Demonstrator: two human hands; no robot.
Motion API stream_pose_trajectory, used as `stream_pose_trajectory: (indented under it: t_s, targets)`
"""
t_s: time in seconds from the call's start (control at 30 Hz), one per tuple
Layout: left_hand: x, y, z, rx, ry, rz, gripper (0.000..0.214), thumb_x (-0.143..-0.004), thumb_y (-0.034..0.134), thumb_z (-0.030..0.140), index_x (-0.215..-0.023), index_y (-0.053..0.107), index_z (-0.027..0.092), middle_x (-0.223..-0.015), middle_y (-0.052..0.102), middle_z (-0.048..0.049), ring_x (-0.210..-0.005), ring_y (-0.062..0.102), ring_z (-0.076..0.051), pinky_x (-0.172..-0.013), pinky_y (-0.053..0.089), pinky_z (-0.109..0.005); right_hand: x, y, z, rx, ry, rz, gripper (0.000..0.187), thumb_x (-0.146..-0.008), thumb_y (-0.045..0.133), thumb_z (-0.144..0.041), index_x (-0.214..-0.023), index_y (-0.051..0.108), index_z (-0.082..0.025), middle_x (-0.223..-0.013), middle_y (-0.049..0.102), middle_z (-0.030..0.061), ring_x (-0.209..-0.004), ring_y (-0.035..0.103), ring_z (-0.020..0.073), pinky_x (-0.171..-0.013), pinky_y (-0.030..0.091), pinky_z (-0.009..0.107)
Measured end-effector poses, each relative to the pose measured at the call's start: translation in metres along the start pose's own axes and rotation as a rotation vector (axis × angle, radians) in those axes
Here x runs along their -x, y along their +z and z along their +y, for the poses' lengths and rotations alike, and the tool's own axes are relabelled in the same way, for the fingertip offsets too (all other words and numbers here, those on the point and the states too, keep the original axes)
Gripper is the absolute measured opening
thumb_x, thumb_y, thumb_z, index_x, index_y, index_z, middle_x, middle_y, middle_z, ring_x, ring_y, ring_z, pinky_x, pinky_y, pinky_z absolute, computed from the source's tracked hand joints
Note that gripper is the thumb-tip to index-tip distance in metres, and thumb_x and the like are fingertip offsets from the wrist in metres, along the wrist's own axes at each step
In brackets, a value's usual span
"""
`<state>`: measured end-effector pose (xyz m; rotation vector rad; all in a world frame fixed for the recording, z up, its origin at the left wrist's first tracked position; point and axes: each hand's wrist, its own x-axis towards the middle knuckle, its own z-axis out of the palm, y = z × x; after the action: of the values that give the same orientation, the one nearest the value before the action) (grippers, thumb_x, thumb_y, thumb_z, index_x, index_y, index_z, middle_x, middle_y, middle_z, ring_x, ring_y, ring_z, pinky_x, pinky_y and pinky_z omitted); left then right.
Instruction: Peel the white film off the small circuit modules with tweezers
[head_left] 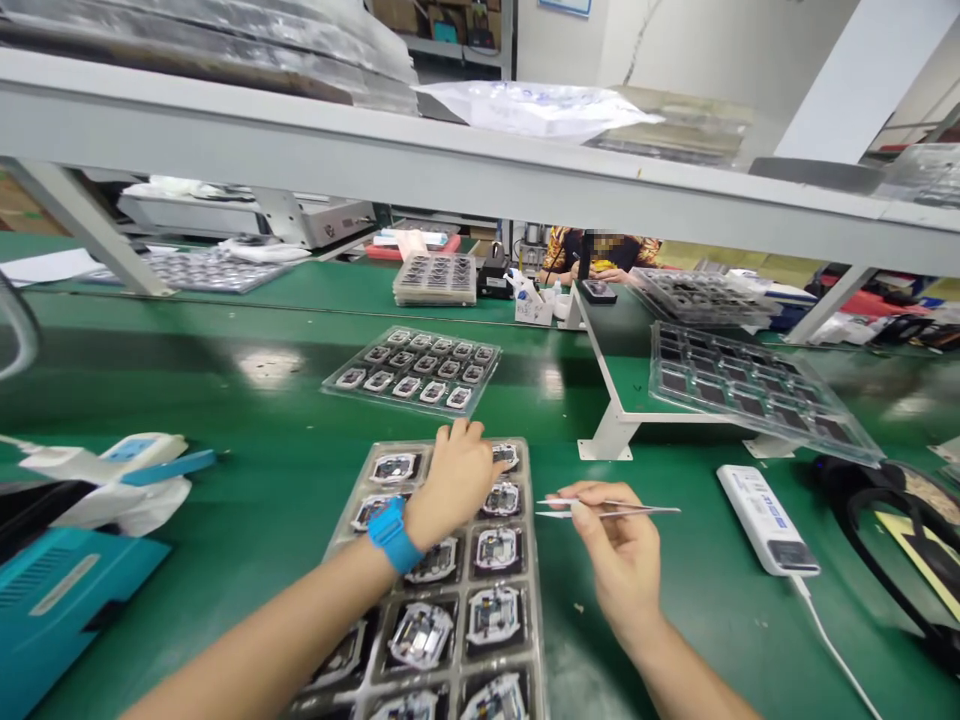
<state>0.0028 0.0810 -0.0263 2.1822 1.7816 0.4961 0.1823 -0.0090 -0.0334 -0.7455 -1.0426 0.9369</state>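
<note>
Head-worn view, forward and down

A glossy green bench (247, 480) spans the view. Directly on it lie a near tray (532, 580) of white-framed parts (495, 548), a second, clear tray (346, 364) farther back, a white display device (761, 515) at right and a teal box (67, 600) at left. A white-legged stand (611, 430) rests there too. Above, a pale shelf (450, 170) bears a crumpled plastic bag (555, 105) and stacked clear plastic (225, 50).

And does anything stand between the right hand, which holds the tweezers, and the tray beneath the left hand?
Nothing visible stands between the right hand and the tray; the held tweezers extend toward its right edge.
</note>
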Motion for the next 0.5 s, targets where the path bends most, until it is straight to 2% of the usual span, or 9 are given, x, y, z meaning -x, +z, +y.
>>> stream_pose_trajectory:
  t_s: [0.13, 0.23, 0.4, 0.47, 0.5]
  targets:
    - [-0.006, 0.006, -0.004, -0.042, -0.035, 0.014, 0.02, -0.089, 0.061, 0.028, -0.086, 0.076, 0.015, -0.119, 0.067, -0.0192, -0.122, 0.048, -0.038, -0.101, 0.036, -0.052, 0.0, 0.001, 0.003, 0.011, 0.007, -0.001, 0.007, -0.084, 0.078, -0.027, -0.086, 0.072, -0.025, -0.087, 0.077, 0.0001, -0.085, 0.076, 0.0158, -0.08, 0.061, 0.026]
    - [-0.007, 0.008, -0.007, -0.002, -0.045, 0.041, 0.011, -0.083, 0.066, 0.023, -0.084, 0.074, 0.016, -0.126, 0.063, -0.0189, -0.128, 0.043, -0.039, -0.104, 0.034, -0.053, 0.0, 0.001, 0.005, 0.019, 0.013, 0.009, 0.008, -0.083, 0.079, -0.028, -0.085, 0.073, -0.024, -0.085, 0.077, 0.0002, -0.083, 0.075, 0.0149, -0.079, 0.06, 0.025]
    - [0.0, -0.002, -0.007, 0.191, -0.019, 0.066, 0.004, -0.076, 0.067, 0.023, -0.073, 0.067, 0.02, -0.119, 0.065, -0.0137, -0.127, 0.044, -0.039, -0.103, 0.037, -0.053, 0.0, 0.003, 0.008, -0.032, 0.052, 0.049, 0.011, -0.08, 0.082, -0.03, -0.083, 0.074, -0.024, -0.085, 0.078, -0.0006, -0.079, 0.076, 0.0137, -0.077, 0.061, 0.024]
    - [0.01, -0.009, -0.003, 0.305, 0.006, 0.043, 0.006, -0.079, 0.061, 0.026, -0.077, 0.063, 0.022, -0.11, 0.068, -0.0108, -0.119, 0.053, -0.034, -0.098, 0.044, -0.049, 0.001, 0.003, 0.008, -0.071, 0.075, 0.061, 0.012, -0.079, 0.084, -0.03, -0.085, 0.075, -0.025, -0.085, 0.079, -0.0016, -0.077, 0.077, 0.0133, -0.075, 0.062, 0.023]
    - [0.017, -0.012, 0.0, 0.366, 0.013, 0.011, 0.009, -0.082, 0.057, 0.029, -0.081, 0.062, 0.022, -0.1, 0.07, -0.0087, -0.107, 0.06, -0.031, -0.089, 0.049, -0.044, 0.001, 0.004, 0.008, -0.09, 0.085, 0.065, 0.013, -0.079, 0.084, -0.03, -0.087, 0.075, -0.026, -0.086, 0.079, -0.002, -0.076, 0.077, 0.0133, -0.075, 0.062, 0.023]
